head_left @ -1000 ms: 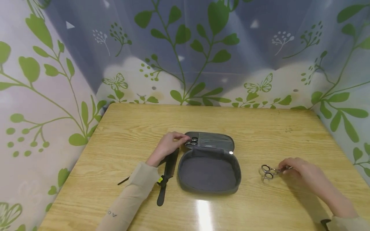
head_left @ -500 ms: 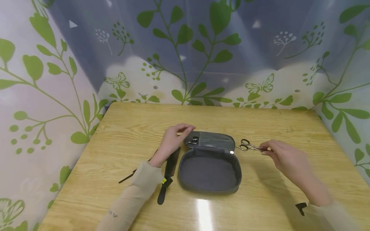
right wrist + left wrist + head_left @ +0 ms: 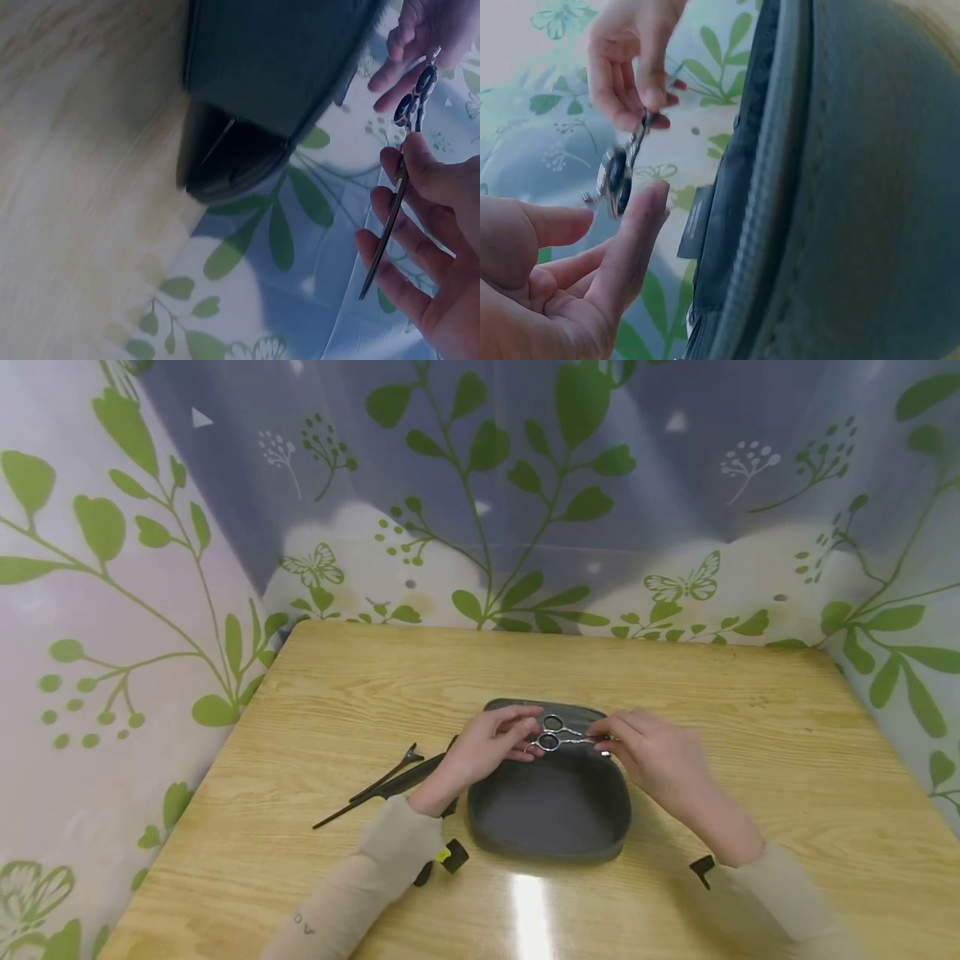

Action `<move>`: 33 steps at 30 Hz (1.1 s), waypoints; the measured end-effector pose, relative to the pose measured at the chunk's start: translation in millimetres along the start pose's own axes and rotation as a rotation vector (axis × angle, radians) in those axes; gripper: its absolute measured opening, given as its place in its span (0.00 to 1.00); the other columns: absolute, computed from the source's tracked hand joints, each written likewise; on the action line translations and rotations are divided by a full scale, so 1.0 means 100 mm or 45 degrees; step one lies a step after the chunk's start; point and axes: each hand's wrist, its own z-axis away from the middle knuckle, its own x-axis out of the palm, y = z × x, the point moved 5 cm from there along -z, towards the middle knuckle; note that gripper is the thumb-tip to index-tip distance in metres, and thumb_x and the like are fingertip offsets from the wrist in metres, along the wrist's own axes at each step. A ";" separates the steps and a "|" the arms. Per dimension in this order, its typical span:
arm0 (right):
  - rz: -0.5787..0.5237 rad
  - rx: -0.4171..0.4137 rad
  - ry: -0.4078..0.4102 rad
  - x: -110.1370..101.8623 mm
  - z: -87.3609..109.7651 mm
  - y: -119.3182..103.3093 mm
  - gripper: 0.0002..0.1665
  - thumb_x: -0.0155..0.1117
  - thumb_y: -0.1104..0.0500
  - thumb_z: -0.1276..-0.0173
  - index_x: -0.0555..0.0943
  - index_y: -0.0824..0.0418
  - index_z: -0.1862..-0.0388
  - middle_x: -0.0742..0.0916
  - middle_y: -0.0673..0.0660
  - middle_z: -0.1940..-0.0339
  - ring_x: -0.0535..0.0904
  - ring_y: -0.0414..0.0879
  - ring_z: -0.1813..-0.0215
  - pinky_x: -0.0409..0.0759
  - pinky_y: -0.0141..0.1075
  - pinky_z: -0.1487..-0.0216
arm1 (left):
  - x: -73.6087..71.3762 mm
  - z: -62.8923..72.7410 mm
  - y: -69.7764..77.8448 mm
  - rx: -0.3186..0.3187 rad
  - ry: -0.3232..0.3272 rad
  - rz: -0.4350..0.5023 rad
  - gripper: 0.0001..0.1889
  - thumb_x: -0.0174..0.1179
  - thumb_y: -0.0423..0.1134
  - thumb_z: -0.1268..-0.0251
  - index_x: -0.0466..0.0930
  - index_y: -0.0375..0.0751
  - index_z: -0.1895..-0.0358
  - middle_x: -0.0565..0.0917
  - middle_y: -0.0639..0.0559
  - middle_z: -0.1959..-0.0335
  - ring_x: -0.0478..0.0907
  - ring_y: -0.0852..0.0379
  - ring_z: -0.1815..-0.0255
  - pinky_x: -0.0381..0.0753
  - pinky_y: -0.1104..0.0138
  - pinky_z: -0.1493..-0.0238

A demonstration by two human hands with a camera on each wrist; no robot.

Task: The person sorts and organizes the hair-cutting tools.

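My right hand (image 3: 663, 760) pinches a pair of hairdressing scissors (image 3: 576, 740) by the blade end, above the hinge side of an unzipped grey case (image 3: 551, 853). The finger rings point left. My left hand (image 3: 483, 747) has thumb and fingers spread around the ring end; in the left wrist view the scissors' rings (image 3: 607, 180) sit by the fingertips, and contact is unclear. Across the right hand's fingers in its wrist view lies the closed blade (image 3: 390, 217). The case's raised lid (image 3: 517, 702) is partly hidden behind both hands.
Left of the case, a black tail comb (image 3: 408, 779) and a black hair clip (image 3: 390, 773) lie on the wooden table (image 3: 360, 685). A black handle (image 3: 423, 873) shows beside the left sleeve. Leaf-patterned cloth (image 3: 592, 552) hangs behind the table.
My right hand has carried the scissors leftward from the table's right side to over the case. The left hand has left the lid's left corner and moved right toward the rings.
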 end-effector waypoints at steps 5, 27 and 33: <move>-0.068 -0.033 0.015 0.09 -0.02 -0.06 0.16 0.81 0.59 0.48 0.86 0.54 0.59 0.89 0.49 0.65 0.87 0.45 0.67 0.82 0.38 0.75 | 0.01 0.04 -0.04 -0.055 -0.007 0.043 0.22 0.53 0.34 0.21 0.70 0.30 0.29 0.81 0.33 0.39 0.88 0.45 0.55 0.84 0.50 0.49; -0.186 -0.011 -0.188 0.20 -0.29 -0.15 0.12 0.80 0.54 0.44 0.91 0.50 0.60 0.90 0.46 0.66 0.84 0.39 0.71 0.77 0.33 0.76 | -0.28 0.09 -0.12 -0.095 0.016 0.015 0.21 0.59 0.30 0.26 0.76 0.33 0.33 0.86 0.36 0.49 0.87 0.52 0.56 0.84 0.49 0.47; -0.232 0.079 -0.269 0.22 -0.53 -0.08 0.13 0.76 0.53 0.38 0.90 0.51 0.54 0.91 0.50 0.60 0.85 0.42 0.65 0.82 0.39 0.67 | -0.47 0.05 -0.11 -0.108 0.129 0.048 0.21 0.59 0.28 0.27 0.76 0.30 0.33 0.86 0.33 0.48 0.87 0.57 0.63 0.81 0.44 0.46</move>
